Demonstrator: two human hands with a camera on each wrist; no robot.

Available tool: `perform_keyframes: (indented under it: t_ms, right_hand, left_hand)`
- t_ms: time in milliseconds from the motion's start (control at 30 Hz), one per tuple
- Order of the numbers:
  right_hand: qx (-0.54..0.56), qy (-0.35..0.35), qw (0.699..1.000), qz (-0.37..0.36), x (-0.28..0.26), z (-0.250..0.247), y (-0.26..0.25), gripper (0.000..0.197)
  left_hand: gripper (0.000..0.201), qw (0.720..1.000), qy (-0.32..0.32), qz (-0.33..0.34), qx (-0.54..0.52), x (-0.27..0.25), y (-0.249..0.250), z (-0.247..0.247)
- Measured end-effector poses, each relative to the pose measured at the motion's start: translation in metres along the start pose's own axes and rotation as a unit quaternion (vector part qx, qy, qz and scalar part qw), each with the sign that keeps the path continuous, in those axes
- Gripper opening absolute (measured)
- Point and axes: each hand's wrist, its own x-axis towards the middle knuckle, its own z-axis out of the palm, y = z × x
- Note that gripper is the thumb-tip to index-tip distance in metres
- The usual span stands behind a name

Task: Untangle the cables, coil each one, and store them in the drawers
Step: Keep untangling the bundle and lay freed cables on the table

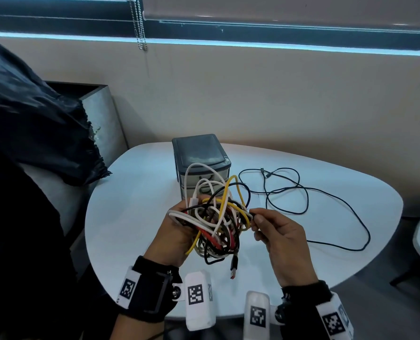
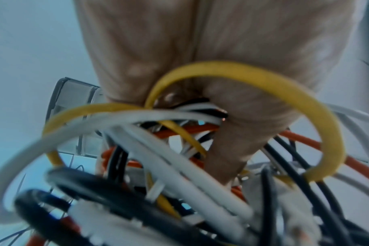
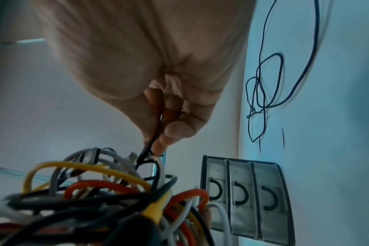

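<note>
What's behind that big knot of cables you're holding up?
Behind the cable tangle stands a small drawer unit on the white table. Its lid and upper front show; the tangle covers its lower drawers in the head view, and its contents can't be seen.

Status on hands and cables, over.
Left hand grips cable tangle. Right hand pinches a black strand. One dark cable loose on table. Drawers shut.

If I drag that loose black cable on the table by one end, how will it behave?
Probably floppy: the black cable lies in slack, wandering loops on the table. Likely light, since it looks thinner than the strands in the tangled bundle. Its loops cross each other near the drawer unit, so pulling one end might cinch a knot rather than straighten it.
</note>
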Motion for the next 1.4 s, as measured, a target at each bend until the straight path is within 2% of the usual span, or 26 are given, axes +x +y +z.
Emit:
perform_keyframes:
  t_ms: [100, 233, 300, 367, 400, 433, 467, 533, 600, 700, 767, 800, 867, 900, 967, 1067, 1133, 1200, 1233, 1267, 1300, 1333, 1367, 1400]
  right_hand:
    - [-0.006, -0.016, 1.0, -0.01, 0.001, 0.006, 0.001, 0.024]
    - [0.005, -0.023, 1.0, -0.02, 0.001, 0.01, 0.001, 0.021]
    - [0.006, -0.013, 1.0, -0.018, 0.001, 0.009, 0.001, 0.016]
    - [-0.001, -0.011, 1.0, -0.018, -0.002, 0.01, -0.001, 0.017]
    - [-0.009, -0.02, 1.0, -0.017, -0.004, 0.011, -0.003, 0.021]
    - [-0.019, -0.033, 0.999, -0.01, -0.006, 0.012, -0.005, 0.024]
    - [-0.021, -0.05, 0.998, 0.009, -0.008, 0.012, -0.007, 0.025]
    - [0.002, -0.087, 0.992, 0.095, -0.012, 0.012, -0.012, 0.029]
    - [-0.003, -0.101, 0.985, 0.138, -0.014, 0.012, -0.014, 0.043]
    - [-0.076, -0.047, 0.995, 0.037, -0.02, 0.022, -0.019, 0.065]
    - [-0.105, -0.061, 0.993, -0.007, -0.023, 0.028, -0.023, 0.08]
    - [-0.12, -0.1, 0.988, -0.007, -0.024, 0.031, -0.024, 0.084]
    - [-0.129, -0.166, 0.977, -0.023, -0.024, 0.037, -0.026, 0.086]
    - [-0.119, -0.161, 0.979, -0.036, -0.023, 0.038, -0.026, 0.083]
    - [-0.053, -0.101, 0.993, -0.023, -0.016, 0.037, -0.028, 0.072]
    - [0.027, -0.029, 0.998, 0.046, -0.007, 0.031, -0.031, 0.038]
    - [0.072, -0.011, 0.995, 0.074, -0.003, 0.025, -0.03, 0.014]
    - [0.168, -0.01, 0.981, 0.092, -0.002, 0.024, -0.028, 0.019]
    - [0.207, -0.015, 0.973, 0.1, -0.003, 0.024, -0.028, 0.022]
    - [0.224, -0.021, 0.969, 0.103, -0.004, 0.025, -0.027, 0.023]
    - [0.224, -0.035, 0.969, 0.099, -0.005, 0.026, -0.028, 0.024]
    - [0.209, -0.048, 0.973, 0.091, -0.005, 0.028, -0.028, 0.025]
    - [0.178, -0.056, 0.979, 0.082, -0.006, 0.03, -0.027, 0.027]
    - [0.126, -0.058, 0.988, 0.072, -0.005, 0.032, -0.026, 0.026]
  left_hand:
    - [0.073, 1.0, 0.016, -0.001, 0.007, 0.0, -0.003, 0.0]
    - [0.048, 1.0, 0.009, 0.0, 0.015, -0.001, -0.007, 0.002]
    - [0.046, 1.0, 0.002, -0.003, 0.015, -0.001, -0.006, 0.003]
    - [0.033, 0.999, 0.001, -0.003, 0.042, 0.0, -0.005, 0.002]
    - [0.03, 0.998, 0.004, -0.005, 0.066, 0.001, -0.005, 0.002]
    - [0.038, 0.996, 0.008, -0.01, 0.089, 0.001, -0.006, 0.001]
    - [0.046, 0.994, 0.006, -0.01, 0.109, 0.002, -0.006, 0.001]
    - [0.049, 0.988, 0.014, -0.002, 0.151, 0.003, -0.002, 0.004]
    - [0.048, 0.98, 0.06, 0.012, 0.189, 0.004, 0.0, 0.01]
    - [0.044, 0.968, 0.167, 0.027, 0.186, 0.009, -0.005, 0.017]
    - [0.046, 0.959, 0.201, 0.036, 0.198, 0.011, -0.007, 0.019]
    - [0.049, 0.958, 0.188, 0.041, 0.211, 0.011, -0.007, 0.02]
    - [0.058, 0.967, 0.095, 0.047, 0.232, 0.007, -0.003, 0.022]
    - [0.061, 0.968, 0.038, 0.05, 0.243, 0.003, -0.002, 0.023]
    - [0.06, 0.964, -0.032, 0.036, 0.261, -0.003, 0.002, 0.023]
    - [0.049, 0.975, -0.072, -0.002, 0.211, -0.003, 0.007, 0.014]
    - [0.039, 0.99, -0.015, 0.003, 0.141, 0.001, 0.004, 0.009]
    - [0.031, 0.99, 0.111, 0.03, 0.077, 0.007, 0.0, 0.007]
    - [0.034, 0.981, 0.174, 0.047, 0.069, 0.011, -0.005, 0.004]
    - [0.046, 0.973, 0.213, 0.048, 0.073, 0.013, -0.009, 0.002]
    - [0.062, 0.971, 0.227, 0.025, 0.074, 0.015, -0.014, 0.0]
    - [0.076, 0.979, 0.193, -0.023, 0.055, 0.017, -0.016, -0.003]
    - [0.083, 0.988, 0.129, -0.08, 0.006, 0.015, -0.016, -0.004]
    - [0.08, 0.988, 0.069, -0.132, -0.05, 0.012, -0.02, -0.009]
